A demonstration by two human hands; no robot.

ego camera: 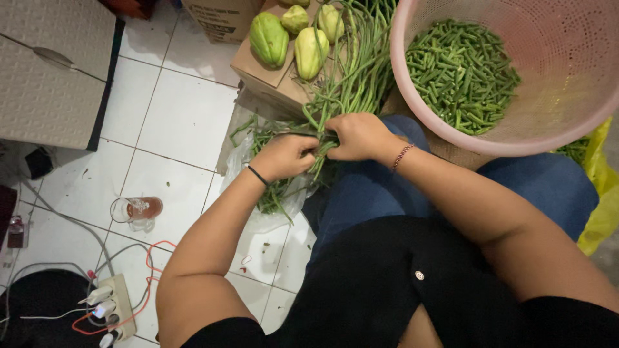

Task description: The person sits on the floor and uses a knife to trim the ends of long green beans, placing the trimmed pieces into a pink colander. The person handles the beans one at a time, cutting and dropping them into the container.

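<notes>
My left hand (285,156) and my right hand (358,136) are both closed on a bundle of long green beans (353,74), gripping it side by side above my knee. The beans stretch up from my hands across a cardboard box (256,69). A pink perforated basket (567,84) at the upper right holds several short cut bean pieces (461,76). More bean scraps lie on a clear plastic sheet (265,212) below my left hand.
Several pale green chayotes (269,38) rest on the cardboard box. A glass mug (137,209) stands on the white tiled floor at left. A power strip (111,305) with cables sits at lower left. A yellow plastic bag (603,187) is at the right edge.
</notes>
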